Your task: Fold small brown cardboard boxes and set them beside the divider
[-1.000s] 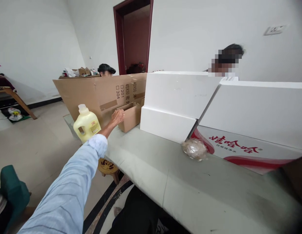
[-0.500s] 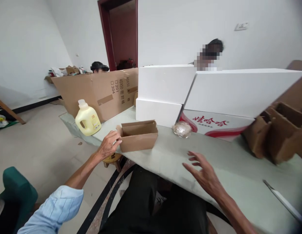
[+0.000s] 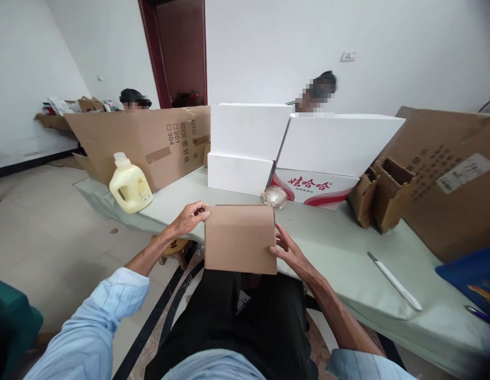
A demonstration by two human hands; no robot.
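A small brown cardboard box is tipped toward me at the table's front edge, just above my lap. Its broad flat side faces me and its opening is hidden. My left hand pinches the upper left corner between thumb and fingers. On the right edge is my right hand, thumb on the near face and fingers behind the side. Just beyond the box lies a clear, crumpled roll of tape or plastic, too blurred to name surely.
A yellow detergent bottle stands left. White boxes and large cardboard sheets line the back, with two people behind. Two small open cartons, a white-handled knife and a blue packet are on the right.
The box has come closer and tipped, so its broad side faces me. My right hand has moved left onto its edge; my left still holds it. The view has turned right.
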